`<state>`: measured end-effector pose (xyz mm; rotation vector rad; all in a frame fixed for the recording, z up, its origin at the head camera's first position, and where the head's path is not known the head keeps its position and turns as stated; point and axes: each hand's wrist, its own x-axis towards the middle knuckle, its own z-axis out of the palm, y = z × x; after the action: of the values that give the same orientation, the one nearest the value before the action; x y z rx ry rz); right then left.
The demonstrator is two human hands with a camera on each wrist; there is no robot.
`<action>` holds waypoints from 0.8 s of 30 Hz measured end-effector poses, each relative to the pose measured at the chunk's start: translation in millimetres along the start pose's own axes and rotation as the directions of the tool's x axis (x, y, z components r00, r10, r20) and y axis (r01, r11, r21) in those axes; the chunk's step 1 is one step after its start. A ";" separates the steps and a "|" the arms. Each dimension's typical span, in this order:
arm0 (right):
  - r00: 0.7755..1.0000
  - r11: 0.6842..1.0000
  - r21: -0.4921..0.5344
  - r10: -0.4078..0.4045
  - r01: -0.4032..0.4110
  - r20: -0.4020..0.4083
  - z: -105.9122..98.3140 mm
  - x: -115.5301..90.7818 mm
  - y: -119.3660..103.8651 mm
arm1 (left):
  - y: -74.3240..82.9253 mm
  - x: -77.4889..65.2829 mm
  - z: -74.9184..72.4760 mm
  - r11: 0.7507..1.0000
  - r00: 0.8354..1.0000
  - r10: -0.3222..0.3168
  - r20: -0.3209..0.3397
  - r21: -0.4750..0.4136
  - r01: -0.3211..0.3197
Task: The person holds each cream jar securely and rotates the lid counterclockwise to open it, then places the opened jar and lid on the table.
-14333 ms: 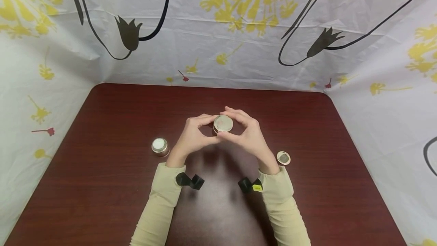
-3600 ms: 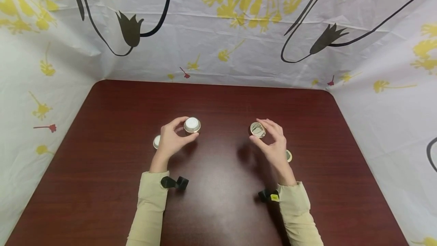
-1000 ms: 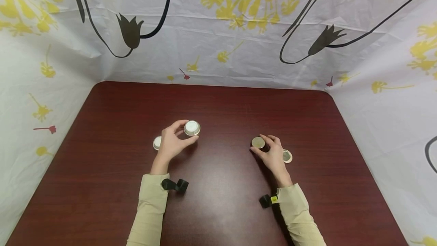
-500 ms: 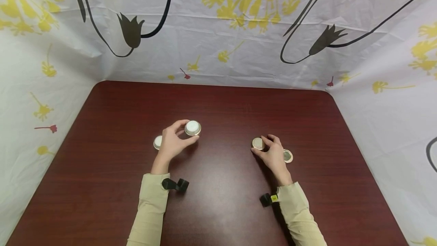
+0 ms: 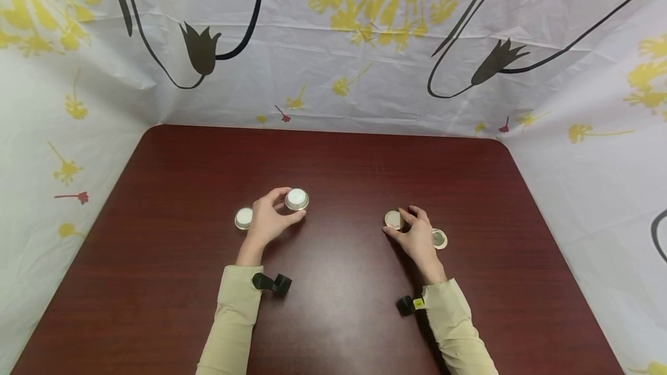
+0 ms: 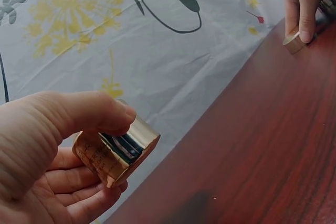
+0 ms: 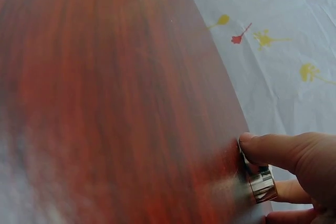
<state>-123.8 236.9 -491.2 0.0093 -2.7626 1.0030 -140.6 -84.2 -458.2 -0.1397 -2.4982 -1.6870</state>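
My left hand (image 5: pixel 268 221) holds a small gold cosmetic jar (image 5: pixel 296 199) with a white top between thumb and fingers, raised off the table. In the left wrist view that jar (image 6: pixel 118 153) is tilted, and printing shows on its gold surface. Over at the right, my right hand (image 5: pixel 417 239) pinches a round gold jar lid (image 5: pixel 393 220) down at the tabletop. The right wrist view shows thumb and fingers on the lid's shiny side (image 7: pixel 262 184). Which face of the lid is up, I cannot tell.
A second white-topped jar (image 5: pixel 243 219) stands just left of my left hand, partly covered by it. Another gold lid (image 5: pixel 439 239) lies right beside my right hand. The dark red table (image 5: pixel 333 317) meets patterned white cloth (image 5: pixel 312 74) at its back and sides.
Long before, both hands held one lidded jar together. Later the lid was apart in my right hand, then lowered to the table. Lately my left hand shifted slightly right and nearer with the jar.
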 end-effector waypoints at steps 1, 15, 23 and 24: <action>1.000 1.000 0.000 0.002 -0.002 0.002 0.2 0.0 0.2 | -0.3 -0.1 0.5 1.000 1.000 -0.007 0.001 0.005 0.007; 1.000 1.000 -0.011 -0.001 0.001 0.004 -1.1 -1.7 -1.1 | -4.9 -1.0 8.4 0.991 0.998 -0.067 0.002 0.113 0.066; 1.000 1.000 -0.010 -0.009 0.009 -0.001 -2.8 -1.5 -3.2 | -7.0 0.1 9.2 0.991 0.998 -0.064 0.000 0.119 0.064; 1.000 1.000 -0.010 -0.009 0.009 -0.001 -3.1 -1.4 -3.5 | -7.2 0.5 9.3 0.991 0.998 -0.065 0.001 0.119 0.065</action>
<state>-121.5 236.1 -486.9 0.0196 -2.7642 0.9871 -142.6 -78.3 -468.1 -0.0511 -2.6258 -1.5563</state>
